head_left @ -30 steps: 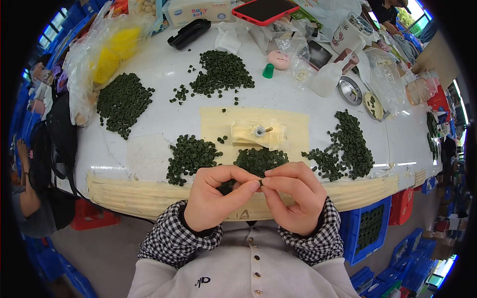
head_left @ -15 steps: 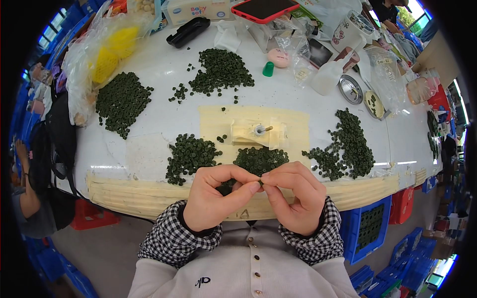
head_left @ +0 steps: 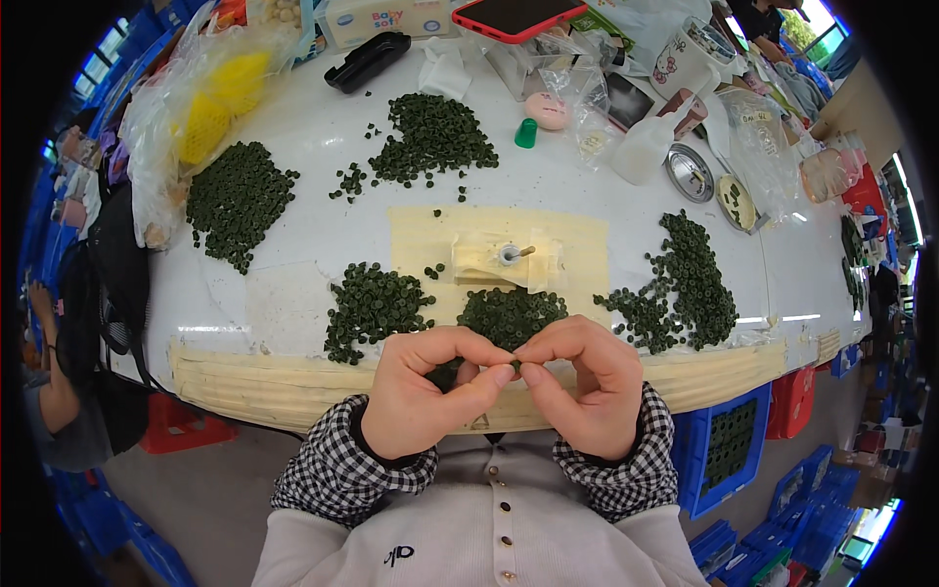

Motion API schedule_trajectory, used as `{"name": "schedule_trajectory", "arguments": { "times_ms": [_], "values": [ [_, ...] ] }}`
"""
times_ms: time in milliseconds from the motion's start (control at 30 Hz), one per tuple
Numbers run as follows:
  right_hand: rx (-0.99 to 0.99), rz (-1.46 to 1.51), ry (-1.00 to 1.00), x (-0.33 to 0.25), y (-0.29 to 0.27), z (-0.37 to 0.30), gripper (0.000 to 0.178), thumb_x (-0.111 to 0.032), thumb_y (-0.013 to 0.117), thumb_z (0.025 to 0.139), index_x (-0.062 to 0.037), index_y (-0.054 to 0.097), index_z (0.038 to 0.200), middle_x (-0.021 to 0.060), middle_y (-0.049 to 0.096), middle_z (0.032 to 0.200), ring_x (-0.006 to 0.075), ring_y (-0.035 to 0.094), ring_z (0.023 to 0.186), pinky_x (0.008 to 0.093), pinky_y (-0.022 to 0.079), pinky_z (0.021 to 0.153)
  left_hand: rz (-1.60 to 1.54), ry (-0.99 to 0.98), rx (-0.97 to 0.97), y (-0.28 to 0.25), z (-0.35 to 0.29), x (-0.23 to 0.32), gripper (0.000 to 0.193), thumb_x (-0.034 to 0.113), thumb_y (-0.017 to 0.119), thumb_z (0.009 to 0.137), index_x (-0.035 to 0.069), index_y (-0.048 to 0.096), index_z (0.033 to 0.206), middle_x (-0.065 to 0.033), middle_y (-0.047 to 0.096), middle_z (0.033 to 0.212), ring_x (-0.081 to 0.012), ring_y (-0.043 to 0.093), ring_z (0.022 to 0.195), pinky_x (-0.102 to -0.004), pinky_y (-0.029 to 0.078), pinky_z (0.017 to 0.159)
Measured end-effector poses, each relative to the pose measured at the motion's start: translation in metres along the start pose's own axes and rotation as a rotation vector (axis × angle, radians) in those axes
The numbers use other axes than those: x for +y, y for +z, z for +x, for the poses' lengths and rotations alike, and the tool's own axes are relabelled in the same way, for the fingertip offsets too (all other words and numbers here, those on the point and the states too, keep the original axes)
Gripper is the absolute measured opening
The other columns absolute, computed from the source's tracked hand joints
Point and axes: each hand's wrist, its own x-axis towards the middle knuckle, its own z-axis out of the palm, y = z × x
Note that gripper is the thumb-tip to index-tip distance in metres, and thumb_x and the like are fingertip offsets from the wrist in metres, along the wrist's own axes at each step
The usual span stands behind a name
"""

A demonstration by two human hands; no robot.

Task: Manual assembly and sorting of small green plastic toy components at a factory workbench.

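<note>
Between my fingertips, at the near edge of the table, is a small dark green ring-like part [head_left: 515, 366], mostly covered by the fingers. My left hand [head_left: 425, 391] pinches it from one side with thumb and forefinger. From the other side my right hand [head_left: 587, 386] pinches it the same way. Just beyond the fingers lies a pile of the same green parts [head_left: 514, 313]. Another pile [head_left: 377, 308] is beside my left hand. Farther off, a small fixture with an upright pin [head_left: 511, 254] is taped to the table.
More green parts are heaped at the far left [head_left: 240, 201], far middle [head_left: 430, 137] and right [head_left: 693, 284]. Yellowish tape [head_left: 274, 382] covers the table's front edge. A blue crate [head_left: 724, 450] stands below at the right. A red-cased phone [head_left: 518, 15] and a white cup [head_left: 685, 64] are at the back.
The thumbs and forefingers have shifted slightly around the small part, and a little more of it shows. My right thumb has moved up toward it. Both hands keep their pinch.
</note>
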Motion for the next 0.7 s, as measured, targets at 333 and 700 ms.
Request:
{"name": "schedule_trajectory", "arguments": {
  "times_ms": [333,700],
  "values": [
    [-0.016,-0.015,-0.015,-0.0003,0.0002,0.0003,0.012,0.006,0.065,0.070,0.0016,0.062,0.081,0.0107,0.062,0.078,0.0178,0.062,0.068,0.0257,0.048,0.062,0.071,0.055,0.007,-0.0006,-0.0001,-0.0023,0.006,-0.002,0.063,0.077,-0.001,0.065,0.082,0.0006,0.058,0.070,-0.0010,0.043,0.054,-0.0179,0.035,0.049],
    [0.008,-0.008,-0.011,-0.0010,0.0002,0.0000,0.012,0.006,0.065,0.071,0.0017,0.062,0.081,0.0106,0.063,0.077,0.0182,0.062,0.067,0.0261,0.048,0.061,-0.020,-0.112,-0.009,0.0016,0.0017,0.0077,0.005,0.002,0.059,0.081,-0.002,0.062,0.083,-0.0035,0.065,0.075,-0.0037,0.051,0.065,-0.0193,0.041,0.061]
  ]
}}
